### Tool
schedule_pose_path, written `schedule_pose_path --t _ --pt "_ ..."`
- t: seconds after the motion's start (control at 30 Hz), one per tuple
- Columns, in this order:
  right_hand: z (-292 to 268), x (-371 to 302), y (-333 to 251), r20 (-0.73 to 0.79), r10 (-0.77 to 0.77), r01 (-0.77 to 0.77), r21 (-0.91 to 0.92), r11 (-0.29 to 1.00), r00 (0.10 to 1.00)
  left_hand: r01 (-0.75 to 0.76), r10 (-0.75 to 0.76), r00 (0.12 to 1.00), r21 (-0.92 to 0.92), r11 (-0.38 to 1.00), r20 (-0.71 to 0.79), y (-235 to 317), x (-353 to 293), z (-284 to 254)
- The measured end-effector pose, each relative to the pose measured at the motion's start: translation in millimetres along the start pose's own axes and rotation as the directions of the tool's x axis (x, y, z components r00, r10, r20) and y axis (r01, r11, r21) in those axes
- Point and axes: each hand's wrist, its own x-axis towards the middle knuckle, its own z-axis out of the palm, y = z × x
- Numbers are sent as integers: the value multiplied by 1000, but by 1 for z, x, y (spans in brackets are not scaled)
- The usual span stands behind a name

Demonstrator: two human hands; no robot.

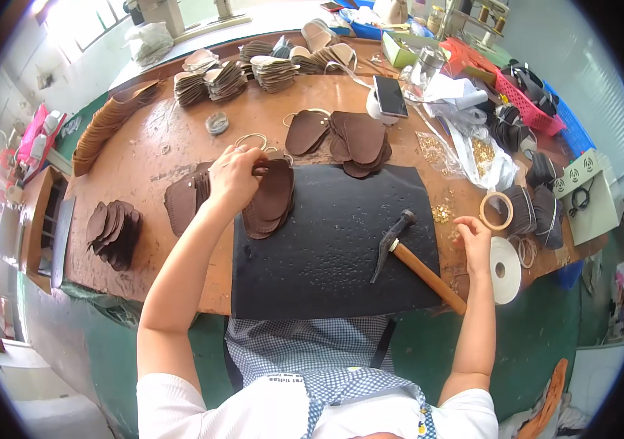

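Head view: stacked brown pieces (269, 199) apparently against the left grip (234, 175).

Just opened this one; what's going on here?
A person is at a workbench. Their left hand is at the upper edge of a stack of brown flat pieces, which overlaps the black mat. Their right hand is beside the small gold-coloured bits; whether it holds one is too small to tell. A hammer lies on the mat, touched by neither hand.
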Motion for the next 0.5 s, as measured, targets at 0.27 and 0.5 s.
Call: schedule_pose_path --t 0.27,0.5 --pt "-3 -21 -9 155 118 -189 604 775 981 52 -48 999 273 961 -21 -9 -5 54" --pt "21 -59 -49 148 -20 -70 580 811 989 -38 63 998 515 857 -32 -5 -8 67"
